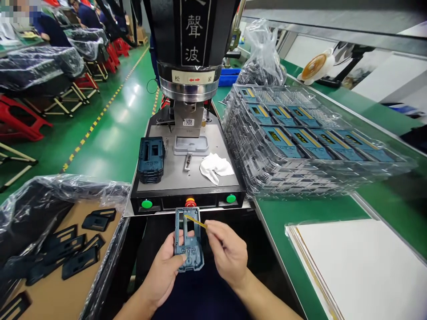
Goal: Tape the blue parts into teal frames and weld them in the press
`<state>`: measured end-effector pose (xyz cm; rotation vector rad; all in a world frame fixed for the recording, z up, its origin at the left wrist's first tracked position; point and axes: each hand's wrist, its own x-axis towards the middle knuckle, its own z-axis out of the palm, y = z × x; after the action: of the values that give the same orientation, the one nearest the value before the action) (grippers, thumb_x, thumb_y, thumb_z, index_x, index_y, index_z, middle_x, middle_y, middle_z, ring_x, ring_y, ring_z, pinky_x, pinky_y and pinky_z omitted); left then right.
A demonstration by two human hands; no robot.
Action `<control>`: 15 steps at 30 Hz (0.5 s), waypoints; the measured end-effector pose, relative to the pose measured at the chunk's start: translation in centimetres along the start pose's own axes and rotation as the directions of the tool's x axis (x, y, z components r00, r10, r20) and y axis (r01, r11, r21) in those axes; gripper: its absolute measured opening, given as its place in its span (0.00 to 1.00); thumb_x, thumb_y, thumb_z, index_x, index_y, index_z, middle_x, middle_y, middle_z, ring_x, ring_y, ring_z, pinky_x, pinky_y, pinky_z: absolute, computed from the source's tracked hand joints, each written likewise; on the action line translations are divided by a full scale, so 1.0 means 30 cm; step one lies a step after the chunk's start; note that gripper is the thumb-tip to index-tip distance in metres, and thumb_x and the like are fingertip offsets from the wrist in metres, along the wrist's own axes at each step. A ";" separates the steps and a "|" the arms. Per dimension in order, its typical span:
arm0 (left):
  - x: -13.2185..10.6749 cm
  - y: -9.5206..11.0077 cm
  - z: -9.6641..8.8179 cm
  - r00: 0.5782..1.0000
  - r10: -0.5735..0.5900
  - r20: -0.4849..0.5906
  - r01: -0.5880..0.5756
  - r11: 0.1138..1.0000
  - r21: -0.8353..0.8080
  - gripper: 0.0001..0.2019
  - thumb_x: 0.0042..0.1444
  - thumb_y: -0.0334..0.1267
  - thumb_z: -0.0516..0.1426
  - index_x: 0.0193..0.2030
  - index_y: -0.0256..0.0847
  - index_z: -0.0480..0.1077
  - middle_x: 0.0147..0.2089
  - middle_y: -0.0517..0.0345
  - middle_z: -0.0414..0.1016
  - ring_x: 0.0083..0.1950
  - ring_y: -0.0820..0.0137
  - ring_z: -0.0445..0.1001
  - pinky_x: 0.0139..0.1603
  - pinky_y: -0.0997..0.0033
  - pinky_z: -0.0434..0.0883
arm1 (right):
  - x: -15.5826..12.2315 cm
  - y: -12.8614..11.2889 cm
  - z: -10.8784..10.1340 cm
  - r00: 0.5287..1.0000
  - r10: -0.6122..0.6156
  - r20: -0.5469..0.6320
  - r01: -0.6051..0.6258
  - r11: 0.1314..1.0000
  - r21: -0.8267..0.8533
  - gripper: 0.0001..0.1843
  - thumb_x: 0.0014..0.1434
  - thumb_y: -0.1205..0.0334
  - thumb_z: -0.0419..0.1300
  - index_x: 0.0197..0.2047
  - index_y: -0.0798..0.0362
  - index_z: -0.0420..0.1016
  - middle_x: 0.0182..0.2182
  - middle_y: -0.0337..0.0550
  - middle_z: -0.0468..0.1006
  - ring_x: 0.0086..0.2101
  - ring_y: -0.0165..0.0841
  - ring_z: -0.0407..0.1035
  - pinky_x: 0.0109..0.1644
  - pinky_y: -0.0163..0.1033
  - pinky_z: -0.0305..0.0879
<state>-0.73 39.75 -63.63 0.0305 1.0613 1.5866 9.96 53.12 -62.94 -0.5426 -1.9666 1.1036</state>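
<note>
My left hand (168,262) grips a dark blue-grey plastic housing (191,255) by its lower end, thumb on the inner face. The housing has a long window and is held in front of the machine's front panel. Between the thumb and fingers of my right hand (228,251) is a thin yellow strip (196,221). Its far end reaches over the upper part of the housing; whether it touches is unclear. Behind, on the machine's metal plate (173,175), stand a stack of dark housings (151,160), a grey fixture (191,145) and a crumpled white cloth (216,168).
A press head (188,118) hangs above the fixture. Green buttons (147,204) and a red emergency stop (190,202) line the front panel. Stacked clear trays (267,178) with housings stand right, near white sheets (363,266). At left, a plastic-lined box (96,284) holds loose dark parts.
</note>
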 end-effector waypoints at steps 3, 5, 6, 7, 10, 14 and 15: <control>0.005 -0.004 0.022 0.997 0.078 0.029 -0.079 0.997 0.024 0.30 0.52 0.29 0.60 0.62 0.50 0.61 0.63 0.55 0.65 0.63 0.61 0.63 0.64 0.58 0.60 | -0.010 -0.013 0.011 0.926 -0.342 0.158 0.364 0.920 -0.142 0.22 0.57 0.75 0.59 0.53 0.48 0.74 0.43 0.47 0.80 0.45 0.37 0.74 0.48 0.43 0.75; 0.009 -0.008 0.031 0.992 0.116 0.042 -0.118 0.991 0.059 0.31 0.52 0.28 0.59 0.62 0.51 0.60 0.64 0.57 0.64 0.65 0.63 0.60 0.67 0.61 0.57 | -0.014 -0.020 0.027 0.888 -0.395 0.234 0.441 0.876 -0.195 0.22 0.58 0.74 0.58 0.54 0.49 0.72 0.44 0.48 0.80 0.47 0.38 0.74 0.50 0.45 0.74; 0.009 -0.010 0.034 0.991 0.124 0.044 -0.127 0.989 0.072 0.31 0.52 0.27 0.59 0.62 0.52 0.61 0.65 0.59 0.63 0.66 0.63 0.58 0.67 0.63 0.56 | -0.015 -0.022 0.037 0.878 -0.398 0.265 0.456 0.864 -0.214 0.21 0.58 0.73 0.57 0.54 0.50 0.72 0.44 0.48 0.80 0.48 0.38 0.73 0.51 0.46 0.74; 0.009 -0.013 0.035 0.991 0.126 0.046 -0.130 0.988 0.082 0.31 0.53 0.27 0.59 0.62 0.52 0.61 0.65 0.60 0.62 0.67 0.64 0.57 0.68 0.63 0.55 | -0.017 -0.024 0.046 0.871 -0.396 0.291 0.465 0.856 -0.227 0.20 0.59 0.73 0.56 0.53 0.51 0.72 0.44 0.49 0.80 0.48 0.39 0.73 0.52 0.46 0.73; 0.005 -0.021 0.031 0.991 0.126 0.049 -0.131 0.987 0.097 0.31 0.53 0.29 0.59 0.63 0.53 0.60 0.66 0.60 0.61 0.68 0.64 0.56 0.68 0.63 0.56 | -0.022 -0.026 0.067 0.859 -0.386 0.337 0.477 0.843 -0.251 0.16 0.60 0.73 0.54 0.50 0.53 0.74 0.44 0.49 0.80 0.48 0.38 0.73 0.52 0.46 0.73; -0.001 -0.022 0.027 0.992 0.121 0.045 -0.125 0.987 0.099 0.32 0.51 0.29 0.61 0.62 0.53 0.61 0.66 0.60 0.61 0.68 0.63 0.56 0.68 0.63 0.56 | -0.023 -0.023 0.075 0.869 -0.360 0.340 0.453 0.855 -0.252 0.15 0.60 0.73 0.54 0.48 0.54 0.74 0.43 0.48 0.80 0.48 0.36 0.72 0.54 0.45 0.72; -0.002 -0.022 0.027 0.992 0.119 0.048 -0.123 0.988 0.091 0.32 0.51 0.29 0.62 0.63 0.54 0.61 0.66 0.60 0.61 0.68 0.63 0.56 0.68 0.64 0.55 | -0.021 -0.023 0.075 0.870 -0.349 0.349 0.448 0.856 -0.258 0.14 0.60 0.73 0.54 0.47 0.54 0.74 0.44 0.48 0.80 0.49 0.36 0.72 0.55 0.45 0.71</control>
<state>0.23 40.14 -63.53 0.1944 1.1174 1.6361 8.52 51.19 -63.29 -0.1177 -2.4067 0.6108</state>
